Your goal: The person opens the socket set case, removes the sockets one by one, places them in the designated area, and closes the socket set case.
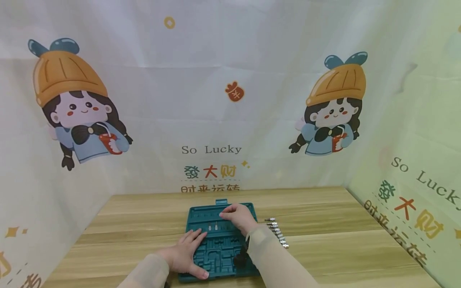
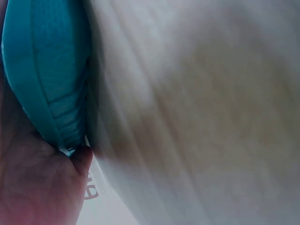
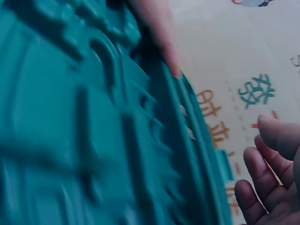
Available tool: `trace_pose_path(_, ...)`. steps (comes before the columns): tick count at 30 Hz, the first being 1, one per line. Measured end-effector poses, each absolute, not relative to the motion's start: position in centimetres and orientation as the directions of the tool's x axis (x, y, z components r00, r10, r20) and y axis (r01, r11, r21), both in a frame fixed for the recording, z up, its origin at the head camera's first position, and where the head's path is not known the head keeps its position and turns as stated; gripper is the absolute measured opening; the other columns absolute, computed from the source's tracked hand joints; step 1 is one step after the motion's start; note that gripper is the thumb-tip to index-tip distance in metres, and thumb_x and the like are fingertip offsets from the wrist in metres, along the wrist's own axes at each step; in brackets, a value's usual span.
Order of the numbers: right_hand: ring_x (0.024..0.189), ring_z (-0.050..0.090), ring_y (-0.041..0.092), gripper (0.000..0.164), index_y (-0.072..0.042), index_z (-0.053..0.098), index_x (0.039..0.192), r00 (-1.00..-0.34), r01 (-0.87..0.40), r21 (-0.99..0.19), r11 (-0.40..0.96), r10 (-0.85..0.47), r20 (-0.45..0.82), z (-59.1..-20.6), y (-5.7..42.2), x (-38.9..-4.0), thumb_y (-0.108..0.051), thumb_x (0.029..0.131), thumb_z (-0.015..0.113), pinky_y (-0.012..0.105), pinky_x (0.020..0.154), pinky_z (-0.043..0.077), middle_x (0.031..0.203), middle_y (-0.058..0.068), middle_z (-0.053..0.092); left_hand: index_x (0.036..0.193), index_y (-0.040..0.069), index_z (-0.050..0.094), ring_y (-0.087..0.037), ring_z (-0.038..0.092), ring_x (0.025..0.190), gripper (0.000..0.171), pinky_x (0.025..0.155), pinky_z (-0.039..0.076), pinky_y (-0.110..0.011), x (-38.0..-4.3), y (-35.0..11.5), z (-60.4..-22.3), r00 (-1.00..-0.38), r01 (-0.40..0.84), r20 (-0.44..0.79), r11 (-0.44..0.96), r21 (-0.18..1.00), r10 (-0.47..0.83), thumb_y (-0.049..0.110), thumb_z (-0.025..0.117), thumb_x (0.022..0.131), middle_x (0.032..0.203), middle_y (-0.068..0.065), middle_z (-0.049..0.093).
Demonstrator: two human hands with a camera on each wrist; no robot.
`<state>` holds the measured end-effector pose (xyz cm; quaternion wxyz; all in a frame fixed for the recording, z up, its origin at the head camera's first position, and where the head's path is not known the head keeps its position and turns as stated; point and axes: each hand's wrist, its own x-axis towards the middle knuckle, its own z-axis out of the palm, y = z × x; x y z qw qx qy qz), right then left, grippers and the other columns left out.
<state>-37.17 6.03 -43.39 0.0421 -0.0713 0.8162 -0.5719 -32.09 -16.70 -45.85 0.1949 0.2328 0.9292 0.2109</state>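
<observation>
A teal molded tool case [image 1: 219, 256] lies open on the table, with shaped recesses across it. Two small silvery bits [image 1: 216, 226] stand upright side by side in its upper part. My left hand [image 1: 181, 254] rests spread on the case's left side, thumb near the front edge; the left wrist view shows the hand [image 2: 42, 183] against the case's side [image 2: 51, 79]. My right hand [image 1: 240, 218] hovers over the case's far right part, fingers loosely bent. In the right wrist view, that hand [image 3: 274, 173] shows nothing between thumb and fingers.
Just right of the case, a row of silvery socket bits [image 1: 278, 233] lies on the wooden table [image 1: 324, 240]. A latch tab [image 1: 221, 201] sticks out from the case's far edge. Behind the table hangs a printed cloth [image 1: 266, 160], which also covers both sides.
</observation>
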Motion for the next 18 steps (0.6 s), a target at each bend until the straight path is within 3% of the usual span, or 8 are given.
trace_pose_path(4, 0.099, 0.057, 0.027, 0.019, -0.005, 0.070, 0.100, -0.993, -0.038, -0.952, 0.304, -0.121, 0.001, -44.6, 4.8, -37.3, -0.020, 0.089, 0.071, 0.054, 0.093, 0.040, 0.103, 0.007, 0.064, 0.154, 0.014, 0.022, -0.040, 0.007, 0.144, 0.114, 0.104, 0.022, -0.067, -32.0, -16.6, -45.8, -0.814, 0.354, -0.263, 0.801, 0.483, 0.518, 0.071, 0.071, 0.068, 0.158, -0.012, 0.015)
trace_pose_path(10, 0.100, 0.050, 0.031, 0.014, -0.014, 0.073, 0.091, -0.999, -0.022, -0.888, 0.460, -0.038, 0.005, -45.4, 4.0, -37.2, -0.026, 0.085, 0.075, 0.064, 0.098, 0.021, 0.093, 0.000, 0.066, 0.154, 0.015, 0.021, -0.039, 0.006, 0.144, 0.114, 0.105, 0.022, -0.066, -31.7, -16.4, -45.4, -0.814, 0.349, -0.275, 0.809, 0.474, 0.512, 0.071, 0.071, 0.068, 0.159, -0.011, 0.014)
trace_pose_path(18, 0.109, 0.041, 0.042, 0.016, -0.019, 0.076, 0.087, -0.996, 0.050, -0.811, 0.583, -0.034, -0.086, -45.2, 3.8, -37.5, -0.030, 0.077, 0.082, 0.063, 0.093, 0.027, 0.103, 0.006, 0.064, 0.155, 0.015, 0.020, -0.038, 0.006, 0.145, 0.113, 0.105, 0.023, -0.064, -31.4, -16.3, -44.6, -0.817, 0.334, -0.298, 0.826, 0.453, 0.494, 0.066, 0.073, 0.070, 0.159, -0.010, 0.014)
